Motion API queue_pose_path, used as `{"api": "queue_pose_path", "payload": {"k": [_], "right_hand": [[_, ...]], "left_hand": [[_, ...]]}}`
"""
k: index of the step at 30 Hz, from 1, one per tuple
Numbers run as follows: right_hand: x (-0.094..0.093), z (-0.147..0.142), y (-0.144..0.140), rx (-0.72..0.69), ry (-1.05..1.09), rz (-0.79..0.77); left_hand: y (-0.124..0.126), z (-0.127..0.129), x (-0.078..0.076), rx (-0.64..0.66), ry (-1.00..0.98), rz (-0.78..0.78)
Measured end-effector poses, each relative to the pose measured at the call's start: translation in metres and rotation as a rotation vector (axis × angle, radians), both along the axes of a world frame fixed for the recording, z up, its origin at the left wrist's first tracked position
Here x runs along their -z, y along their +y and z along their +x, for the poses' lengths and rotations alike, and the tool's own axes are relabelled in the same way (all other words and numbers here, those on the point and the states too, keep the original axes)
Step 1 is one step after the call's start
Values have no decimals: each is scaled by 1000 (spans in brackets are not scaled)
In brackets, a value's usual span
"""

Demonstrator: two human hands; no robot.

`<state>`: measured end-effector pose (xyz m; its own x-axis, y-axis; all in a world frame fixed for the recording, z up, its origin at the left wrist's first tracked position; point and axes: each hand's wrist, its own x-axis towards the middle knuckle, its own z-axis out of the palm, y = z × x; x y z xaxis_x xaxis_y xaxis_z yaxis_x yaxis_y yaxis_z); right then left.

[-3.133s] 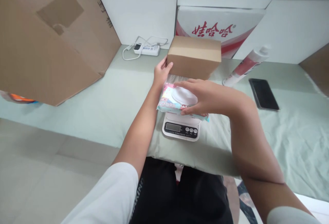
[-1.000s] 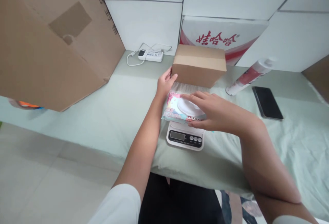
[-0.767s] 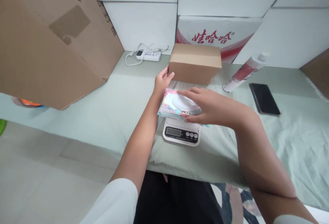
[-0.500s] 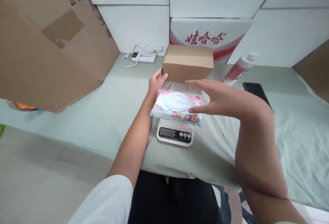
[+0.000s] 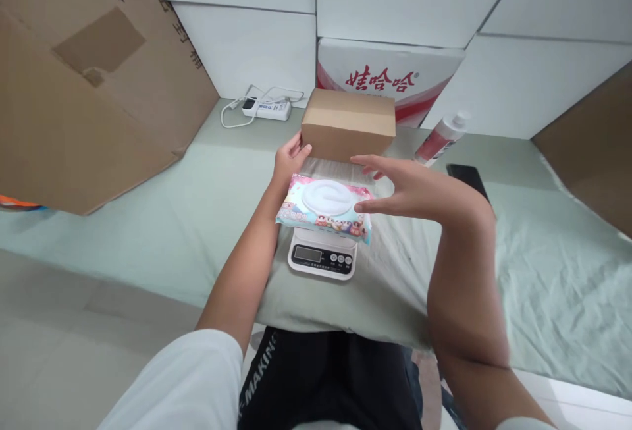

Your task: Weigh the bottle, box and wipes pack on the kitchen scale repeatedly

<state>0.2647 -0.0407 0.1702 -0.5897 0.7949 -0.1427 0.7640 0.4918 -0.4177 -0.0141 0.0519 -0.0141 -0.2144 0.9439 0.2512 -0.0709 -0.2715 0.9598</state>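
Note:
A pink pack of wet wipes point(image 5: 323, 209) with a white round lid lies on a small white digital scale point(image 5: 322, 259) on a pale green sheet. My right hand point(image 5: 415, 188) hovers open just right of the pack, fingers spread, thumb tip near the lid's edge. My left hand point(image 5: 289, 159) rests at the pack's far left corner, fingertips against the lower left edge of a small closed brown cardboard box point(image 5: 348, 124) standing just behind the scale.
A large brown carton point(image 5: 83, 81) leans at the left. A white power strip point(image 5: 266, 108) with a cable lies at the back. A red and white tube point(image 5: 439, 139) and a black phone point(image 5: 467, 175) lie to the right. A white printed carton point(image 5: 385, 78) stands behind the small box.
My right hand has lifted off the wipes pack and drawn to the right, leaving the pack lying on the scale. My left hand has stayed by the small box.

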Motion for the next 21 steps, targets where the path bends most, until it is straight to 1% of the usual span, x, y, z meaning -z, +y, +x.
{"api": "queue_pose_path", "payload": {"k": [3,5,7,9,11,13,14,15,17,21], "right_hand": [[4,-2,-7,21,26,-25],[16,-2,-11,18,91,-48],[39,-1,-14,1,246,-60],[71,-1,-12,22,491,-37],[104,-1,-9,79,709,40],[131,-1,-4,109,797,130],[140,-1,-2,126,823,164],[148,-1,0,149,849,185],[156,-1,2,218,922,211],[162,-2,3,291,996,259]], "left_hand": [[-3,2,-6,-2,8,-9],[-4,3,-8,-1,19,-5],[-4,3,-8,7,34,6],[-5,3,-6,16,41,23],[-5,2,-4,17,41,31],[-4,2,-2,11,35,26],[-4,2,-2,6,28,25],[-3,2,-1,4,21,26],[-1,2,-1,3,14,31],[0,3,-4,1,32,22]]}}
